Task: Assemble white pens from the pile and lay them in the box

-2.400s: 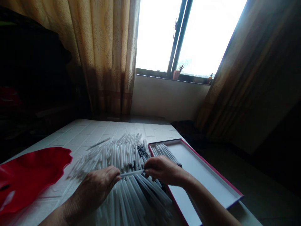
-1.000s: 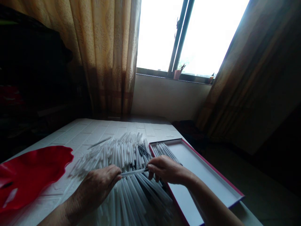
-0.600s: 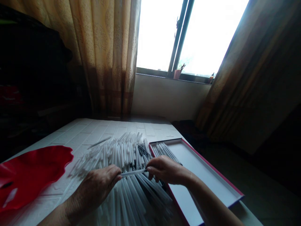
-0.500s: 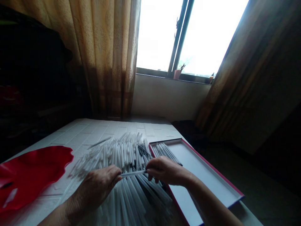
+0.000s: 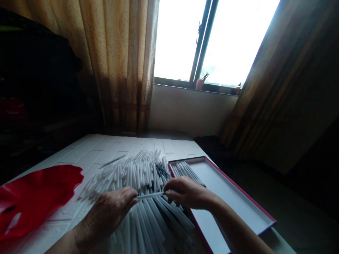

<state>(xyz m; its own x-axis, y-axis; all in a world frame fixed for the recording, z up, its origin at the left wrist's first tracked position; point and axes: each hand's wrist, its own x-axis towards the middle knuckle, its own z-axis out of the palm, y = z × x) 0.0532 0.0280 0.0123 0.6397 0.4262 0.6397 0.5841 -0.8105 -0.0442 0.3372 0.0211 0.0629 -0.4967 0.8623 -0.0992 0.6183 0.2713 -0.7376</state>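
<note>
A thin whitish tube [image 5: 150,195] is stretched level between my two hands, above a large pile of similar tubes [image 5: 140,173]. My left hand [image 5: 118,204] pinches its left end, and my right hand [image 5: 182,192] pinches the right end, fingertips closed. Several dark thin rods [image 5: 162,169] lie among the pile, just behind my right hand. To the right is a shallow white box with red edges [image 5: 225,190]; a row of tubes [image 5: 186,170] lies in its far left corner, partly behind my right hand.
A red wavy-edged tray [image 5: 39,194] sits at the left of the white brick-patterned table [image 5: 97,144]. One tube [image 5: 113,161] lies apart behind the pile. Beyond the table are curtains, a window and a pink cup [image 5: 199,84] on the sill.
</note>
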